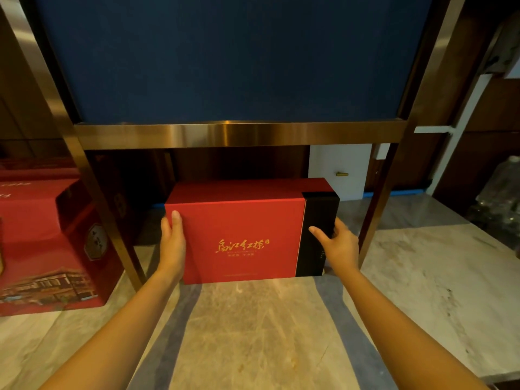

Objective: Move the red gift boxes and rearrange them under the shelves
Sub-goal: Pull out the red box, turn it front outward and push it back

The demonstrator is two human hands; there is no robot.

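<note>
A red gift box (239,232) with gold lettering and a black band on its right end stands upright on the marble floor, under the bronze-framed shelf (239,135). My left hand (172,243) grips its left edge, thumb on the front face. On the black right end sits my right hand (336,244), fingers wrapped round the edge. The box's back part lies in the shadow beneath the shelf.
Several larger red gift boxes (47,243) stand at the left, beside the shelf's left leg (112,220). The right leg (378,204) stands close to my right hand. A dark blue panel (230,57) fills the shelf above. Clear plastic items (501,198) lie at far right.
</note>
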